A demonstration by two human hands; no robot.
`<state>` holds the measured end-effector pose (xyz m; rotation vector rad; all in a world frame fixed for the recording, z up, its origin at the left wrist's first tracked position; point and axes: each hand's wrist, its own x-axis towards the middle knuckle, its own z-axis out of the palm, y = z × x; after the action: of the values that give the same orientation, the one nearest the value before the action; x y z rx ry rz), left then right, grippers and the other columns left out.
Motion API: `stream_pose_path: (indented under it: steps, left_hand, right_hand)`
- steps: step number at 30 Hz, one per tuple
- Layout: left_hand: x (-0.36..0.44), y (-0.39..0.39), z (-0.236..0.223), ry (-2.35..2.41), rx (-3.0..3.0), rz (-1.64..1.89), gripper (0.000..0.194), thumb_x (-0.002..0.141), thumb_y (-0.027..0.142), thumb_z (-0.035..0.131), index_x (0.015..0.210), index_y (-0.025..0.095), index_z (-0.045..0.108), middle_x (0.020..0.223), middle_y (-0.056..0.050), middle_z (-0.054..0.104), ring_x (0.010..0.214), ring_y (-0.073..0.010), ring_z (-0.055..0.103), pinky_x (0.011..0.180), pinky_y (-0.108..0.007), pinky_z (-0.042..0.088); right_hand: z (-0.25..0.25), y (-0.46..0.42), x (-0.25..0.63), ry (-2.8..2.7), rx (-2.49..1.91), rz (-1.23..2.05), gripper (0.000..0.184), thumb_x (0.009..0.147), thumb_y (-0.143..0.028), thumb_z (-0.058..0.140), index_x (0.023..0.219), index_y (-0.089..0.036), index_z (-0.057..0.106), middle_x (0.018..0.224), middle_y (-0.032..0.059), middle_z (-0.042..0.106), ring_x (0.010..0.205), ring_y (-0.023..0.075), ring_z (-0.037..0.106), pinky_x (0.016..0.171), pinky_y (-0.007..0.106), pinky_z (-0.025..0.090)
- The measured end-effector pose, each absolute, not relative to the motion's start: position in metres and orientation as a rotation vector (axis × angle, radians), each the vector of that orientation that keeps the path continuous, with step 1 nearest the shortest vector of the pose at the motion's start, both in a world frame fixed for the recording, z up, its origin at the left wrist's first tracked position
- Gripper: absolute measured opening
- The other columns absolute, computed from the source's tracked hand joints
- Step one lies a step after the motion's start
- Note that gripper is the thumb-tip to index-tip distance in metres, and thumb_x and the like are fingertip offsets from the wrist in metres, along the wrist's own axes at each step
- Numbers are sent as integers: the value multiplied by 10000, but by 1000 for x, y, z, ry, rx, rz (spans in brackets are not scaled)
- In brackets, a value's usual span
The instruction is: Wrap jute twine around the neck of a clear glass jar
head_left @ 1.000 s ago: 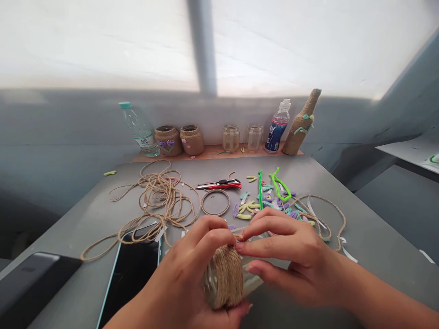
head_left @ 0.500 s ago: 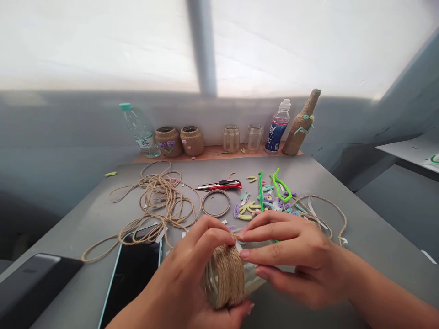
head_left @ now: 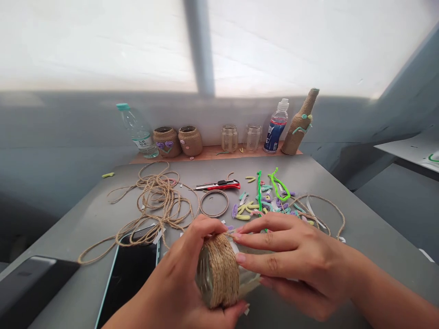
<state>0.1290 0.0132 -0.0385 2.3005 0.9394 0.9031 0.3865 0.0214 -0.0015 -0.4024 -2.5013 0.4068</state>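
A clear glass jar (head_left: 205,274) lies tilted on its side between my hands. Several turns of jute twine (head_left: 224,272) are wound side by side around it. My left hand (head_left: 181,269) grips the jar, fingers over the top and thumb beneath. At the upper edge of the winding, my right hand (head_left: 291,256) pinches the twine between thumb and fingertips, with other fingers resting along the jar. Part of the jar's right end is hidden behind that hand. Beyond my left hand lies a loose heap of twine (head_left: 159,196).
A red utility knife (head_left: 221,184) and a tape roll (head_left: 201,205) lie mid-table, left of scattered pipe-cleaner pieces (head_left: 243,217). A phone (head_left: 132,269) is at left. Along the back stand twine-wrapped jars (head_left: 190,141), glass jars (head_left: 229,139), a wrapped bottle (head_left: 295,132) and plastic bottles (head_left: 276,130).
The jar has turned slightly, so more of its glass end shows at left. My left fingers have drawn back from the winding's top; the right hand still holds the twine.
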Motion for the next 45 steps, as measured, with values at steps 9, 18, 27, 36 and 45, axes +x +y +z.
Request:
stream_pose_path:
  steps: [9, 18, 27, 36, 45]
  left_hand:
    - [126, 15, -41, 823, 1841, 860, 817, 651, 239, 842, 1316, 355, 382, 1263, -33, 537, 1184, -285, 588, 1015, -399, 520]
    - [126, 15, -45, 720, 1707, 824, 831, 647, 154, 824, 1310, 392, 383, 1373, -28, 523, 1212, -290, 603, 1023, -384, 528]
    - [127, 16, -33, 806, 1911, 742, 898, 613, 2, 659, 1382, 397, 418, 1275, -28, 588, 1146, -288, 653, 913, -352, 613]
    - [128, 19, -32, 796, 1967, 760, 667, 727, 262, 817, 1309, 371, 510, 1254, -20, 585, 1133, -264, 638, 964, -343, 562]
    - [129, 19, -31, 780, 1997, 754, 645, 741, 226, 790, 1301, 364, 500, 1259, -20, 570, 1162, -258, 614, 1007, -347, 538]
  right_hand:
    - [-3, 16, 378, -2101, -526, 745, 285, 932, -98, 629, 1195, -80, 736, 1093, 157, 790, 1079, 220, 721, 995, 362, 532]
    - [-6, 6, 368, -1828, -943, 1086, 41, 908, -173, 711, 934, -181, 681, 849, 3, 650, 760, 129, 584, 717, 265, 506]
    - [-12, 5, 360, -1798, -999, 1187, 59, 911, -162, 678, 966, -182, 666, 869, 12, 647, 783, 141, 578, 729, 263, 507]
    - [-14, 3, 357, -1750, -990, 1207, 62, 883, -171, 713, 933, -157, 679, 822, 4, 647, 736, 125, 578, 686, 241, 498]
    - [-16, 3, 356, -1799, -962, 1058, 75, 851, -163, 763, 884, -159, 696, 775, -10, 654, 696, 107, 591, 676, 215, 495]
